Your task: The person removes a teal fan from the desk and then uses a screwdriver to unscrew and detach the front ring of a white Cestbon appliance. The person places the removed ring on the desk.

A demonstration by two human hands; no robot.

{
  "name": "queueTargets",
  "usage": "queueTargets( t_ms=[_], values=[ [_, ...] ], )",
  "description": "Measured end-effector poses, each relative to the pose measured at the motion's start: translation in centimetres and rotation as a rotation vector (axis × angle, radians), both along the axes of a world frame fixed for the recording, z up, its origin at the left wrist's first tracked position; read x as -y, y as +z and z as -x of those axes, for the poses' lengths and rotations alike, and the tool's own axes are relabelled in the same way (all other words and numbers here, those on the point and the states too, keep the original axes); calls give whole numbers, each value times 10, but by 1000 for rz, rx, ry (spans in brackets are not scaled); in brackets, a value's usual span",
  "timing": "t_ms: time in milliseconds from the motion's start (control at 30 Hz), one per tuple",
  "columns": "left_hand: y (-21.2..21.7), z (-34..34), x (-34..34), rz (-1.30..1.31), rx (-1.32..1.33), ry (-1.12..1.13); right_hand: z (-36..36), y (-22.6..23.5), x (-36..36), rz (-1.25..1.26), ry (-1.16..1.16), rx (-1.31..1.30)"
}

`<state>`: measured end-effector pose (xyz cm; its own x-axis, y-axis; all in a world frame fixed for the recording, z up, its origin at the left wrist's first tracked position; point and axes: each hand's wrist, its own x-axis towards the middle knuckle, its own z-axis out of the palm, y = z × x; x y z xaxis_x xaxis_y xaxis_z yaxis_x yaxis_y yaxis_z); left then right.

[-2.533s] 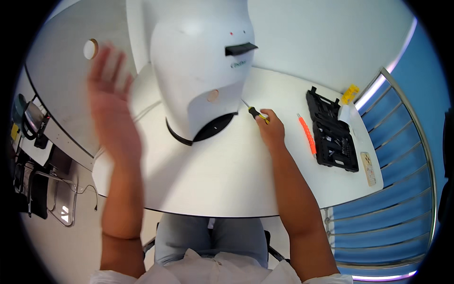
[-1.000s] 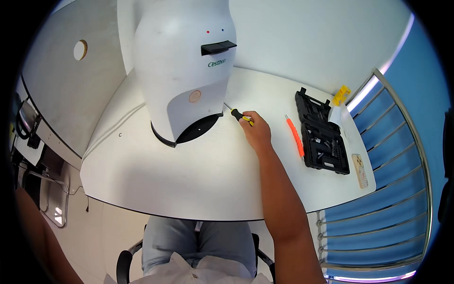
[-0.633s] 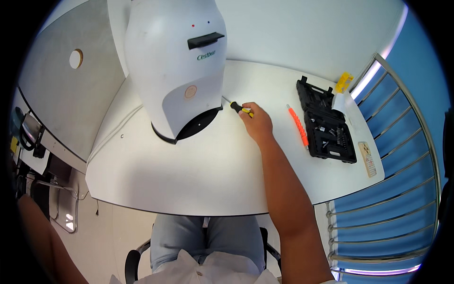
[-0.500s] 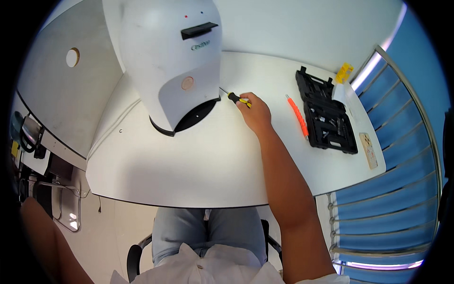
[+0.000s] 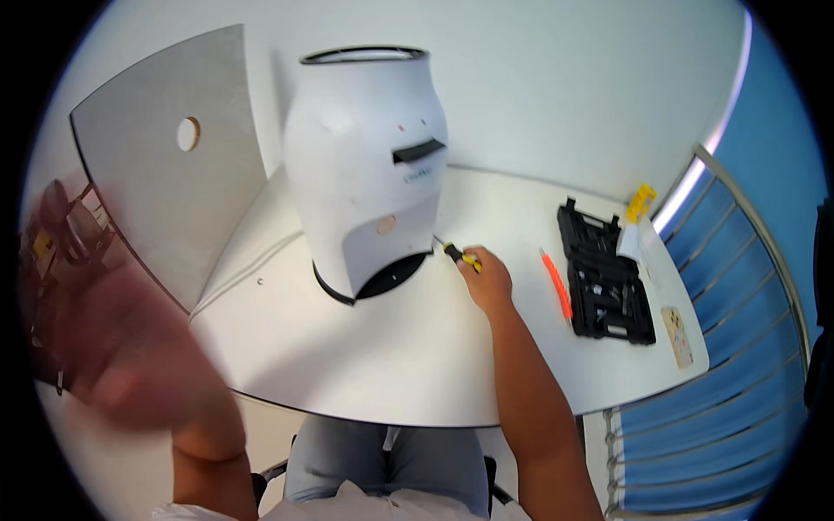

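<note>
My right hand [image 5: 489, 280] is closed round the yellow and black handle of a screwdriver [image 5: 460, 257]. The screwdriver's thin shaft points up and left, its tip close to the lower right side of a tall white machine [image 5: 369, 182]; whether it touches cannot be made out. The machine stands upright, with a black slot on its front, a dark opening at its base and a round black-rimmed top. My left hand [image 5: 139, 356], smeared by motion, is raised over the table's left side, apart from the machine. Its fingers are too blurred to read.
An open black tool case [image 5: 599, 273] lies at the right, beside an orange-handled tool [image 5: 556, 285]. Near it are a yellow item [image 5: 641, 202] and a phone [image 5: 677, 337]. A grey panel [image 5: 178, 165] rises at the left of the white table [image 5: 408, 365]. Metal railing [image 5: 751, 226] runs along the right.
My left hand has come up into view from the lower left. The view has tilted up, so the machine's top rim now shows. My right hand still holds the screwdriver beside the machine.
</note>
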<state>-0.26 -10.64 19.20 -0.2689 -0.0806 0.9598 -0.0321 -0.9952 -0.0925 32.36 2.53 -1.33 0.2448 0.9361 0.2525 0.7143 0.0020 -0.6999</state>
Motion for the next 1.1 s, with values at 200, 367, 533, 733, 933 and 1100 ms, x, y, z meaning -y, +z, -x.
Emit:
queueTargets(
  t_ms=[200,367,533,733,933,1100],
  values=[
    [-130,-33,-150,803,-7,265,-1,0,3,18,-51,5],
    [-171,-34,-154,1005,-129,60,3,-7,1,-8,0,69],
    [-172,-43,-149,841,-305,162,9,7,8,124,-17,105],
    [-174,-54,-142,923,-438,540,7,3,7,74,-11,101],
    [-166,-4,-174,1018,-428,101,4,3,7,66,7,66],
    [-167,4,-176,1069,-430,41,12,11,14,122,-36,200]
  ],
)
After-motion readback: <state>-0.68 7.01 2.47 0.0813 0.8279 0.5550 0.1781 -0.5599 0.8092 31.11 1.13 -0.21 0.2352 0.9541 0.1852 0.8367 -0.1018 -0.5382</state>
